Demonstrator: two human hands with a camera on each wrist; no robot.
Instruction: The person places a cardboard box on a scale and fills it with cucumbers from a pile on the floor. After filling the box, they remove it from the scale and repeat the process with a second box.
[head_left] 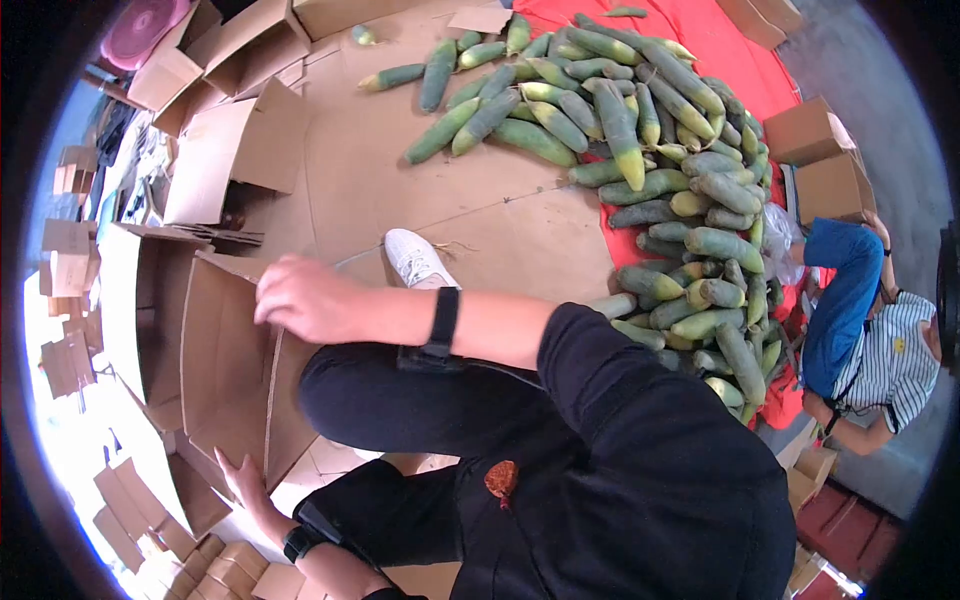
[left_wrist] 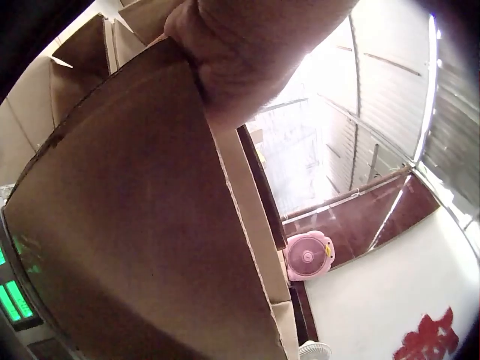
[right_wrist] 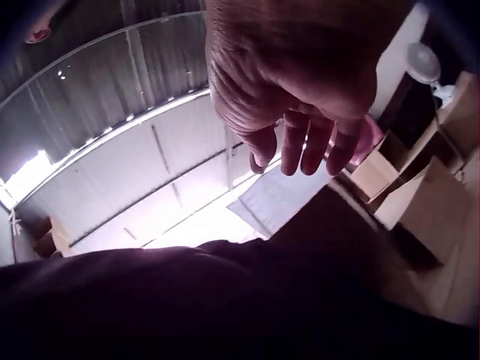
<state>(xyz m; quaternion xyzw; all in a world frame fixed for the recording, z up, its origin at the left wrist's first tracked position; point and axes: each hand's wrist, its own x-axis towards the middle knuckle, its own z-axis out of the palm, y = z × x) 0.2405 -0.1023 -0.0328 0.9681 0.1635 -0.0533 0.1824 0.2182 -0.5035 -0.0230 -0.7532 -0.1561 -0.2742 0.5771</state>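
Note:
An open cardboard box (head_left: 225,360) stands before the person's knees in the head view. The left hand (head_left: 245,488) holds the box at its lower edge, thumb and fingers spread to either side of the cardboard. In the left wrist view a broad brown box panel (left_wrist: 142,202) fills the middle, with the left hand (left_wrist: 232,60) over its top edge and its fingers hidden. Above the box's upper side hovers the right hand (head_left: 315,300), fingers loosely bent. The right wrist view has this right hand (right_wrist: 300,90) with its fingers hanging and nothing in them.
Long green radishes (head_left: 615,120) lie heaped on a red sheet (head_left: 770,75) and flattened cardboard (head_left: 520,235). More open boxes (head_left: 235,140) stand at the left. Another person (head_left: 850,330) sits at the far right. A white shoe (head_left: 412,257) is beside the box.

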